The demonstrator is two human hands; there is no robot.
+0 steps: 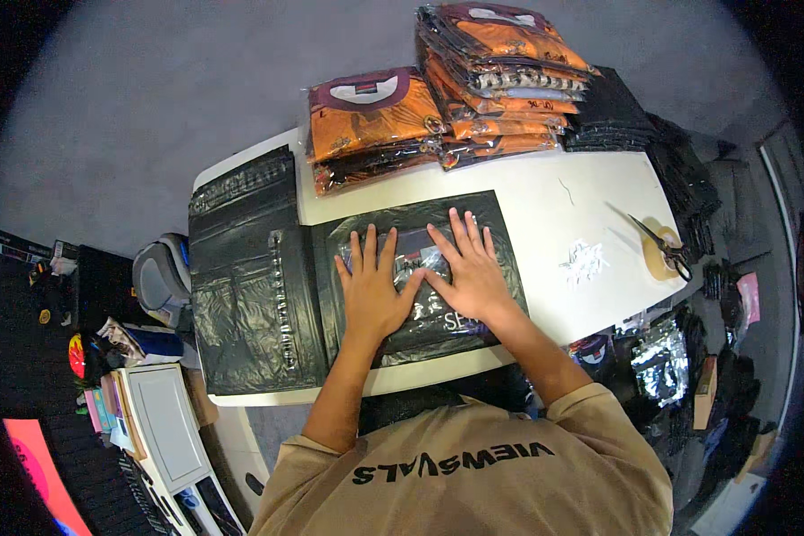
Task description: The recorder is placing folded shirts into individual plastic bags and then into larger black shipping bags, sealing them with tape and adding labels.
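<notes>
Both my hands lie flat, fingers spread, on a clear-wrapped dark garment (424, 308) that rests on a black plastic mailer bag (491, 214) on the white table (590, 192). My left hand (372, 286) presses the garment's left half. My right hand (469, 268) presses its right half, and the thumbs nearly meet. Neither hand grips anything.
A pile of black mailer bags (241, 277) lies at the table's left. Bagged orange shirts stand in two stacks (371, 121) (500, 80) at the far edge, black folded items (612, 116) beside them. Scissors (661, 241) and crumpled white strips (585, 262) lie at right.
</notes>
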